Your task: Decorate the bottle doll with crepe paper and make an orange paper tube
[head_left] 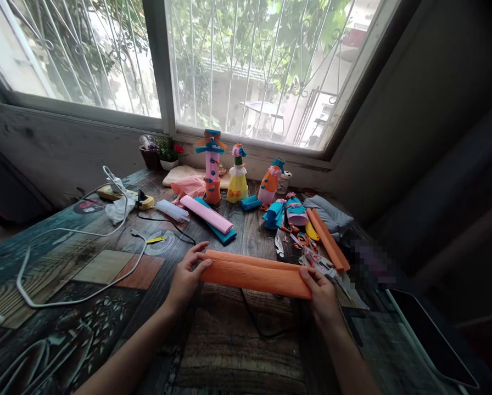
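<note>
Left hand (187,277) and right hand (322,291) each grip one end of the orange crepe roll (254,274), near counter (106,269) front edge.

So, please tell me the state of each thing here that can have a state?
Orange crepe roll: folded flat, held at both ends.
Left hand: gripping the roll's left end.
Right hand: gripping its right end.
Pink roll: lying on the teal roll.
Tall paper figure: upright.
Tablet: screen dark.

Left hand (187,277) and right hand (322,293) extend forward, forearms bare. Both are closed in a grip, fingers curled, thumbs on top.
</note>
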`<state>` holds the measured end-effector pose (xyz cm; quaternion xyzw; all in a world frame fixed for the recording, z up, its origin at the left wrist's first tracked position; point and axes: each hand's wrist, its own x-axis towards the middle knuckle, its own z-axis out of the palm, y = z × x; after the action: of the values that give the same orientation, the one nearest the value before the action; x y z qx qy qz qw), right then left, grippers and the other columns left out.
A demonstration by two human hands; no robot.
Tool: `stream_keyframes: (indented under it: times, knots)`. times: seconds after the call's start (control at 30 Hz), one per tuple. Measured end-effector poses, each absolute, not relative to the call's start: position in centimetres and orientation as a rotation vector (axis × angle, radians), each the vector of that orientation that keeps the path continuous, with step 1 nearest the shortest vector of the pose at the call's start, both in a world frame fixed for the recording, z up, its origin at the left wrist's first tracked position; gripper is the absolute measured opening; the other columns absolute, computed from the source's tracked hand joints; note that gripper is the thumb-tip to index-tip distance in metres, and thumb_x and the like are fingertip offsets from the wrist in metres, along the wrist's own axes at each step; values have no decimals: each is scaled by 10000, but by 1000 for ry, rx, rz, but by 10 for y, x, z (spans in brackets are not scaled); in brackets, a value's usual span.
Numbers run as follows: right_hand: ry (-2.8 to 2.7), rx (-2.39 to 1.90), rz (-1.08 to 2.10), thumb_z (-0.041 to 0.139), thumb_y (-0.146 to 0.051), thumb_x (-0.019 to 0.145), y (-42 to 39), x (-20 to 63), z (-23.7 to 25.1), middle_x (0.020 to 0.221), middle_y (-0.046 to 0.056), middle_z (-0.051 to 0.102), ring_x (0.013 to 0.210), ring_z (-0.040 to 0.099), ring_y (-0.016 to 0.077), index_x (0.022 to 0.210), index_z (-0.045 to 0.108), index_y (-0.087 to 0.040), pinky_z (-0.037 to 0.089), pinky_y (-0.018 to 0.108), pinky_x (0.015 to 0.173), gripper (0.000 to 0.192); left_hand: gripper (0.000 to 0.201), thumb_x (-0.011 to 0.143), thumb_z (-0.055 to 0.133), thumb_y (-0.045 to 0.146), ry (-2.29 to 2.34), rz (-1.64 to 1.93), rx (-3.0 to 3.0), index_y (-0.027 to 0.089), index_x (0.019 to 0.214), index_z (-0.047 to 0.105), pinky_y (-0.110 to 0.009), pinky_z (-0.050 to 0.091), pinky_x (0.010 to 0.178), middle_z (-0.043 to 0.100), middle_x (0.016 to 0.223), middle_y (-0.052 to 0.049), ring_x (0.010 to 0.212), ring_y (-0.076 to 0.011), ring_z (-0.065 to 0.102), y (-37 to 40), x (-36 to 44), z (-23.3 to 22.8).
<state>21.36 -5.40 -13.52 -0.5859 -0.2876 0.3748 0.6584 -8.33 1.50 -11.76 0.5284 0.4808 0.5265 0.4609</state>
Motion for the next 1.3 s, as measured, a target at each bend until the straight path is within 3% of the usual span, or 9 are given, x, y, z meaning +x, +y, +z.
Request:
stream_keyframes:
  times: [0.1, 0.2, 0.33, 0.43, 0.53, 0.6, 0.8, 1.3]
  knots:
    - [-611, -1361, 876, 811, -416, 539, -55, 214, -133, 633, -13, 654, 616, 541, 145, 668, 693, -149, 425, 233, 580, 319, 211, 657, 646, 379, 1150, 1210, 1209, 169, 633, 635, -325, 448, 747, 674, 845, -71, 813, -239, 607, 14, -82, -116]
    - [-596, -1388, 886, 817, -400, 518, -55, 215, -131, 598, -15, 646, 586, 533, 139, 635, 691, -147, 419, 231, 560, 305, 219, 641, 644, 377, 1141, 1158, 1153, 158, 659, 643, -289, 439, 620, 619, 623, -17, 627, -193, 569, 12, -80, -115]
    - [-629, -1405, 879, 813, -407, 518, -56, 216, -129, 609, 11, 666, 602, 560, 159, 645, 714, -139, 443, 258, 588, 312, 242, 622, 656, 389, 1177, 1185, 1158, 151, 664, 660, -302, 456, 737, 682, 886, -87, 848, -243, 601, 12, -79, -114]
    - [-702, -1391, 849, 797, -420, 557, -57, 214, -127, 713, 54, 703, 752, 617, 220, 705, 738, -145, 477, 311, 696, 318, 235, 601, 676, 399, 1241, 1256, 1210, 168, 592, 637, -305, 422, 845, 611, 1110, -110, 1053, -283, 529, 14, -81, -115]
    - [-768, -1372, 751, 778, -437, 591, -57, 212, -126, 944, 87, 702, 984, 588, 262, 713, 735, -171, 461, 341, 819, 296, 221, 593, 678, 400, 1293, 1313, 1266, 184, 587, 630, -300, 401, 835, 574, 1034, -80, 1022, -267, 512, 14, -83, -116]
    - [-781, -1380, 663, 775, -449, 594, -57, 213, -126, 1005, 81, 672, 999, 565, 254, 688, 719, -178, 453, 332, 811, 292, 210, 605, 670, 393, 1292, 1318, 1296, 188, 598, 627, -292, 394, 803, 578, 937, -57, 945, -246, 526, 13, -84, -117]
    - [-790, -1414, 632, 756, -472, 630, -59, 218, -129, 746, 29, 651, 728, 562, 184, 741, 710, -164, 441, 292, 668, 331, 201, 688, 631, 373, 1213, 1251, 1343, 175, 663, 602, -259, 390, 677, 576, 696, 5, 700, -176, 516, 5, -83, -112]
    - [-694, -1397, 682, 802, -505, 538, -59, 219, -124, 720, 20, 692, 733, 607, 179, 738, 711, -170, 480, 298, 722, 401, 217, 753, 607, 382, 1251, 1259, 1445, 169, 784, 624, -252, 376, 668, 572, 713, 13, 694, -166, 499, -11, -78, -106]
